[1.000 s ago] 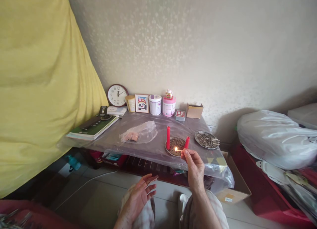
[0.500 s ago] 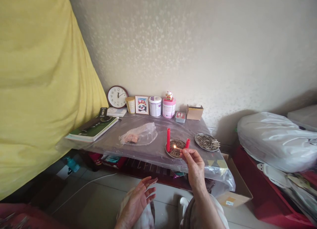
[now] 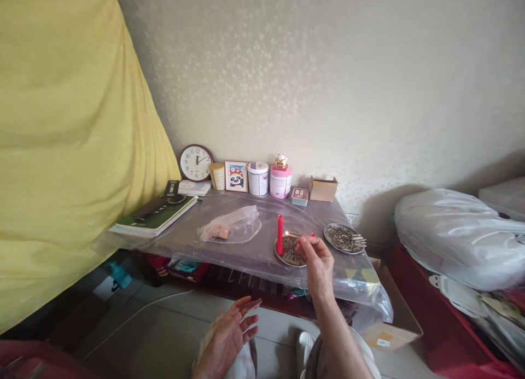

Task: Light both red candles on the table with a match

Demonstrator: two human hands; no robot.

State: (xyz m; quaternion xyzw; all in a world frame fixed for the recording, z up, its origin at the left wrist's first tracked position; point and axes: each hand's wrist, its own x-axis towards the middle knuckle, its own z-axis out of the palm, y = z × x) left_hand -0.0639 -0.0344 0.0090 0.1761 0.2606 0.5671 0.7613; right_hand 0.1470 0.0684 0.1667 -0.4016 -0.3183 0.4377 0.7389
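My right hand [image 3: 319, 263] pinches a lit match [image 3: 292, 235], its small flame just right of a tall red candle [image 3: 280, 237]. That candle stands upright at the left edge of a round patterned plate [image 3: 290, 257]. A short red candle [image 3: 313, 234] is mostly hidden behind my right fingers; only its top shows. Below the table edge, my left hand [image 3: 229, 332] holds a small brownish matchbox [image 3: 251, 305] between thumb and fingers, the other fingers loosely curled. To the right, a second round plate [image 3: 338, 238] carries several pale sticks at its right side.
A crumpled plastic bag with pinkish blocks [image 3: 229, 226] lies left of the candles on the plastic-covered table [image 3: 180, 242]. Along the wall stand a clock [image 3: 196, 163], tins [image 3: 258, 179], a card box [image 3: 299, 196] and a cardboard box [image 3: 323, 188]. Books [image 3: 153, 217] sit at left.
My right hand has moved slightly up and left, bringing the flame closer to the tall candle and covering most of the short one. My left hand barely moves.
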